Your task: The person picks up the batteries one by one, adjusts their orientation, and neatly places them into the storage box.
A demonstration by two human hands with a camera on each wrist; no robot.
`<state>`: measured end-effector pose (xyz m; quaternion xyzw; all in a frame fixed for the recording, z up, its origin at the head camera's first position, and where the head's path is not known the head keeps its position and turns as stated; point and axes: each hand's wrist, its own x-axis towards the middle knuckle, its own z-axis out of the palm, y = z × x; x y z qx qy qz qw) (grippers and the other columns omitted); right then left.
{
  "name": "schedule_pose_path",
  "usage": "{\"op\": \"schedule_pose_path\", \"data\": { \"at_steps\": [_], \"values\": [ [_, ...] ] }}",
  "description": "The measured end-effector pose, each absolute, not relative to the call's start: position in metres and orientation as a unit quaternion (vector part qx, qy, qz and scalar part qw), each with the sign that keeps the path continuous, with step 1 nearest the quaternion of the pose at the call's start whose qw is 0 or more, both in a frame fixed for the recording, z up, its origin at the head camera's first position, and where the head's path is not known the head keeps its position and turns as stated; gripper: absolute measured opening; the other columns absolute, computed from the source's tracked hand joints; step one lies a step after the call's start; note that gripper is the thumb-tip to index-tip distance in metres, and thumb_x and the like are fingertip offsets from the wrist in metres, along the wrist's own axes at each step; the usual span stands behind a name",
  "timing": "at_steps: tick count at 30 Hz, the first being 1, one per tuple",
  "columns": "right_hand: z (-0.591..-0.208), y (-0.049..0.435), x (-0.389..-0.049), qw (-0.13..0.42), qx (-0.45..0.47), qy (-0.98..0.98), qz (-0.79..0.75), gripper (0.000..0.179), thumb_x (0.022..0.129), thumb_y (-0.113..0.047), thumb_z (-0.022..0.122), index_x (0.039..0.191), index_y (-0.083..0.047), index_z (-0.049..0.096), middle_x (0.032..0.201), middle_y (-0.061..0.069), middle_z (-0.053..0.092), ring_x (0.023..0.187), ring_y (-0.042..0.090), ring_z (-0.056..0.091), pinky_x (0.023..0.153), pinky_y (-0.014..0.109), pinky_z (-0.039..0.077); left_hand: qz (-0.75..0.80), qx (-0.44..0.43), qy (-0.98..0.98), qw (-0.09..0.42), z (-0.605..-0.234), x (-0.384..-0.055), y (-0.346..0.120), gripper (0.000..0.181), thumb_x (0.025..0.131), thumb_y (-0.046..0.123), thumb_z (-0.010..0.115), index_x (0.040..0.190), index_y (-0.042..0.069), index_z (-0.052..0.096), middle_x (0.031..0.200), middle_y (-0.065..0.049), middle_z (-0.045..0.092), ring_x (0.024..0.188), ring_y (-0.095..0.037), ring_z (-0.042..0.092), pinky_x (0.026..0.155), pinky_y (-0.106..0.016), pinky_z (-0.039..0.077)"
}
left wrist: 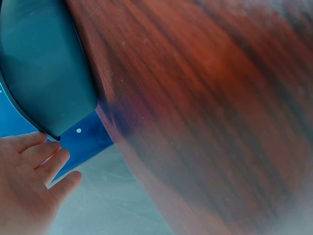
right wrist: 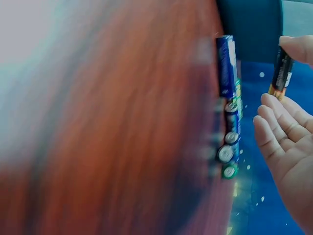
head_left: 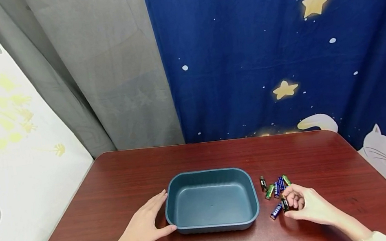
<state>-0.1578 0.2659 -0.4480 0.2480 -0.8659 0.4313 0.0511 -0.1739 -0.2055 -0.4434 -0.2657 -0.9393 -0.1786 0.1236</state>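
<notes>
A teal plastic basin point(head_left: 215, 229) stands on the table, its inside bare. My left hand point(head_left: 142, 224) rests at the basin's left side, fingers extended along the rim and the thumb at the near corner. In the left wrist view, the left fingertips point(left wrist: 36, 142) meet the basin's rim. My right hand point(head_left: 310, 205) pinches a black battery with a copper-coloured end point(right wrist: 282, 71) lengthwise between thumb and fingertips. Close beside that hand lie several loose batteries: a blue one point(head_left: 276, 211), a green one point(head_left: 269, 191) and a black one point(head_left: 263, 184) among them.
The dark red wooden table point(head_left: 140, 165) reaches back to a grey curtain point(head_left: 107, 66) and a blue star-patterned curtain point(head_left: 227, 49). A white patterned cloth point(head_left: 20, 182) hangs along the left side.
</notes>
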Motion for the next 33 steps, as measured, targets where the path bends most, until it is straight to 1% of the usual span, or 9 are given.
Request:
{"op": "schedule_pose_path", "data": {
  "at_steps": [2,6,9,13,15,19,24,33],
  "values": [
    [-0.448,0.263,-0.162,0.056,0.244,-0.859,0.447,0.038,0.066,-0.012,0.08,0.094,-0.009,0.055,0.069,0.001,0.053,0.055,0.009,0.05,0.044,0.021,0.042,-0.177,-0.266,-0.939,0.124,-0.443,-0.173,-0.205,0.084,0.069,0.057,0.068,0.135,0.01,0.044,0.137,-0.005,0.044,0.124,-0.021,0.042,0.095,-0.043,0.041],
    [-0.438,0.252,-0.168,0.07,0.244,-0.851,0.46,0.038,0.066,-0.007,0.079,0.096,-0.006,0.056,0.069,0.003,0.054,0.056,0.01,0.051,0.045,0.021,0.043,-0.182,-0.266,-0.938,0.127,-0.441,-0.173,-0.205,0.084,0.069,0.055,0.069,0.135,0.01,0.045,0.137,-0.006,0.044,0.124,-0.021,0.042,0.094,-0.043,0.041],
    [-0.43,0.244,-0.172,0.076,0.248,-0.848,0.462,0.039,0.065,-0.002,0.078,0.097,-0.003,0.056,0.071,0.007,0.054,0.057,0.014,0.051,0.047,0.022,0.044,-0.184,-0.265,-0.938,0.127,-0.441,-0.173,-0.205,0.084,0.068,0.055,0.07,0.135,0.011,0.045,0.137,-0.006,0.044,0.124,-0.021,0.043,0.093,-0.044,0.042],
    [-0.418,0.231,-0.177,0.069,0.259,-0.844,0.464,0.039,0.064,0.002,0.078,0.097,0.0,0.056,0.071,0.012,0.054,0.056,0.019,0.052,0.048,0.023,0.046,-0.183,-0.264,-0.939,0.124,-0.44,-0.173,-0.204,0.084,0.068,0.056,0.07,0.134,0.011,0.045,0.137,-0.005,0.044,0.124,-0.021,0.042,0.093,-0.043,0.042],
    [-0.415,0.225,-0.18,0.067,0.267,-0.844,0.461,0.039,0.065,0.0,0.078,0.097,-0.001,0.056,0.072,0.012,0.055,0.056,0.019,0.053,0.049,0.023,0.046,-0.182,-0.263,-0.94,0.122,-0.44,-0.173,-0.204,0.084,0.068,0.056,0.069,0.134,0.011,0.045,0.137,-0.005,0.043,0.124,-0.021,0.042,0.094,-0.043,0.041],
    [-0.414,0.214,-0.191,0.06,0.28,-0.841,0.459,0.039,0.066,-0.008,0.079,0.098,-0.006,0.057,0.074,0.007,0.056,0.058,0.019,0.054,0.05,0.024,0.047,-0.179,-0.264,-0.94,0.121,-0.439,-0.174,-0.204,0.084,0.068,0.057,0.069,0.134,0.011,0.045,0.137,-0.005,0.043,0.124,-0.021,0.042,0.094,-0.044,0.041],
    [-0.412,0.199,-0.203,0.036,0.27,-0.846,0.459,0.039,0.067,-0.016,0.08,0.098,-0.011,0.057,0.076,0.002,0.055,0.061,0.015,0.054,0.053,0.024,0.048,-0.175,-0.27,-0.939,0.127,-0.44,-0.176,-0.204,0.084,0.068,0.057,0.069,0.133,0.01,0.046,0.137,-0.005,0.044,0.124,-0.021,0.043,0.094,-0.044,0.041],
    [-0.411,0.165,-0.219,0.02,0.289,-0.845,0.448,0.039,0.069,-0.021,0.078,0.099,-0.01,0.057,0.078,0.004,0.056,0.064,0.016,0.053,0.056,0.024,0.048,-0.177,-0.273,-0.936,0.131,-0.44,-0.177,-0.206,0.084,0.066,0.057,0.07,0.133,0.01,0.047,0.137,-0.005,0.044,0.124,-0.022,0.043,0.095,-0.044,0.04]
  ]
}}
